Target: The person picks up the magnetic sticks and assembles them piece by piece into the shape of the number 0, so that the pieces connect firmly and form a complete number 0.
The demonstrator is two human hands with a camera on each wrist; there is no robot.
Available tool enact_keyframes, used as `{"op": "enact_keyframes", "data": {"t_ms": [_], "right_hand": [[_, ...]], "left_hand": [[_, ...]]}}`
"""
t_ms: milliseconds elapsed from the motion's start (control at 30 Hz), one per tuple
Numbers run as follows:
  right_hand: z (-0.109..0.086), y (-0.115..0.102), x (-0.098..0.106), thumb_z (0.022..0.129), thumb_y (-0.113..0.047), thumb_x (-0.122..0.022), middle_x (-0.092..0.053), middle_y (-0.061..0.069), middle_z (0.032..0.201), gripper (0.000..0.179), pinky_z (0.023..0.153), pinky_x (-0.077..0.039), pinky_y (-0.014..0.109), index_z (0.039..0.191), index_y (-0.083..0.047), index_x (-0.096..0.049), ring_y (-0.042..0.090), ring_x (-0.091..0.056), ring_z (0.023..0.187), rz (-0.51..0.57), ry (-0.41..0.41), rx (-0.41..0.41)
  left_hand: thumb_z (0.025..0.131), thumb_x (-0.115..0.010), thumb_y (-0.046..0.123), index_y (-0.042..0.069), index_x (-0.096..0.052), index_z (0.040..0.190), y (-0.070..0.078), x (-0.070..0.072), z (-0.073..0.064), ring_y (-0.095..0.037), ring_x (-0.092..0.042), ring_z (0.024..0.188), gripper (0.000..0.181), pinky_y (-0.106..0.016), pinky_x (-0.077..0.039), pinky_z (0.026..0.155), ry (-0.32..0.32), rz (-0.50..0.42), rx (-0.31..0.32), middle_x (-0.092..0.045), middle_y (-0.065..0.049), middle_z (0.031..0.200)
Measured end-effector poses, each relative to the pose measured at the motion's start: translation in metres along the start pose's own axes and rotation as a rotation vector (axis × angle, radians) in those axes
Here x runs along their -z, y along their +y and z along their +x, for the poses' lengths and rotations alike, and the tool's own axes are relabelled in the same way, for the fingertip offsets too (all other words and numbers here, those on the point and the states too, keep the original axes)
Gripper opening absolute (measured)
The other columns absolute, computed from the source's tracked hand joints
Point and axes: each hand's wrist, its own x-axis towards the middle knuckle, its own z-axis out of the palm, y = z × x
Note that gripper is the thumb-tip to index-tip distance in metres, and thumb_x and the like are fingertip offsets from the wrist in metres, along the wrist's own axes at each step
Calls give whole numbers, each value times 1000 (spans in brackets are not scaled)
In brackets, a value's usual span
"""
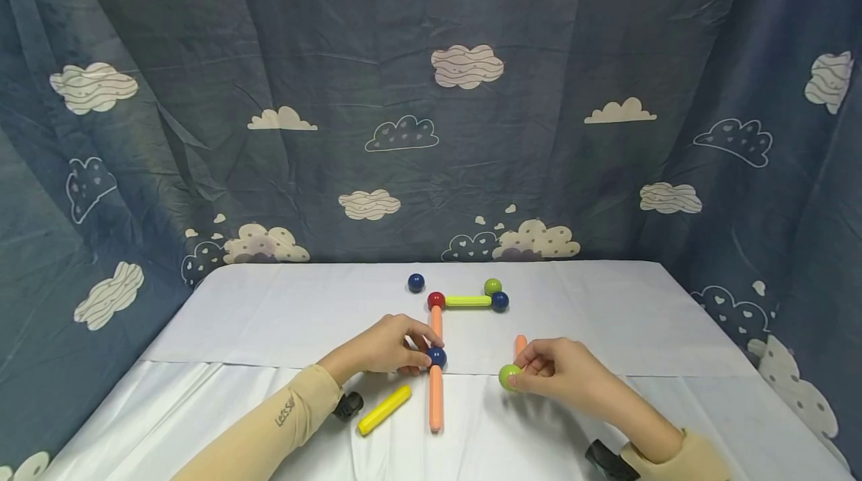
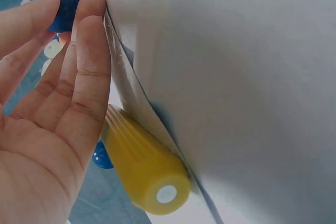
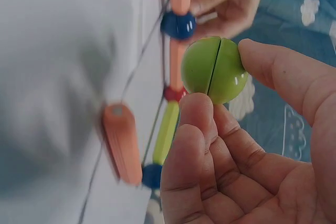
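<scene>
In the head view my left hand [image 1: 390,345] pinches a dark blue ball [image 1: 437,357] that joins two orange rods in a line. One orange rod [image 1: 436,400] points toward me; the other [image 1: 437,322] runs up to a red ball [image 1: 436,301]. From the red ball a lime rod [image 1: 468,301] reaches right to another blue ball [image 1: 500,301]. My right hand [image 1: 566,370] holds a green ball [image 3: 214,70] between thumb and fingertips, off the table. Close by lies a loose orange rod [image 3: 122,142], partly hidden behind the fingers in the head view.
A yellow rod [image 1: 384,411] lies near my left forearm. Toward the back are a loose blue ball [image 1: 416,283] and a second green ball [image 1: 493,286], close to the blue end ball. The white cloth [image 1: 283,309] has a crease across it; a cloud-patterned curtain [image 1: 404,167] hangs behind.
</scene>
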Motion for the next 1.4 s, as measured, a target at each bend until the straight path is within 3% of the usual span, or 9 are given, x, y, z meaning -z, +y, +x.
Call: {"op": "enact_keyframes", "data": {"t_ms": [233, 733, 900, 1400], "right_hand": [[-4, -7, -22, 87, -27, -90, -64, -2, 80, 25, 59, -44, 21, 97, -10, -74, 9, -54, 69, 30, -85, 46], [-3, -27, -59, 88, -28, -89, -65, -4, 77, 23, 58, -44, 19, 92, -12, -73, 6, -55, 64, 68, -220, 99], [-1, -33, -67, 88, -26, -90, -66, -4, 76, 21, 58, -43, 18, 91, -13, -74, 7, -55, 65, 66, -244, 67], [2, -38, -77, 87, -23, -91, -67, -5, 75, 19, 59, -44, 16, 89, -13, -74, 5, -55, 65, 97, -286, 84]], "left_hand": [[95, -81, 7, 17, -81, 121, -1, 0, 0, -13, -71, 70, 27, -28, -63, 68, -2, -4, 10, -78, -2, 100], [95, -80, 6, 16, -80, 120, -2, 0, 1, -13, -72, 70, 27, -28, -63, 67, 1, -15, -6, -78, -3, 99], [95, -80, 5, 15, -80, 120, -2, 0, 1, -13, -72, 70, 27, -28, -64, 67, 0, -22, -12, -78, -3, 99], [95, -80, 5, 14, -80, 121, -3, 0, 1, -13, -73, 70, 27, -28, -63, 66, 1, -18, -28, -78, -3, 98]]}}
